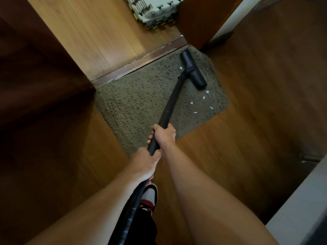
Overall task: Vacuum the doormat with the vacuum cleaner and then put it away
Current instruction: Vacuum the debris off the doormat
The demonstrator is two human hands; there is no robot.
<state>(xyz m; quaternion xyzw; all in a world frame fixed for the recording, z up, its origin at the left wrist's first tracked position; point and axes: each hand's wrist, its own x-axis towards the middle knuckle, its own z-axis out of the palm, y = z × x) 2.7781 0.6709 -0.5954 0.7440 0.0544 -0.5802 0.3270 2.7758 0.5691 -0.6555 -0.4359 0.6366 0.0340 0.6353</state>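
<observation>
A grey-brown shaggy doormat (141, 99) lies on the wooden floor before a door threshold. The black vacuum wand (172, 98) runs from my hands to its floor head (193, 69), which rests on the mat's far right part. My right hand (163, 136) grips the wand higher up; my left hand (145, 164) grips it just behind, where the ribbed hose (131, 206) starts. Several small white paper scraps (191, 103) lie on the mat, near the head and towards the mat's right edge.
A dark threshold strip (141, 62) borders the mat's far edge, with lighter floor beyond. Stacked foam puzzle mats (155, 13) sit past the doorway. Dark wooden panels stand left (35, 68) and right (194, 20). My shoe (150, 197) is below the hands. A grey surface (304, 209) fills the lower right.
</observation>
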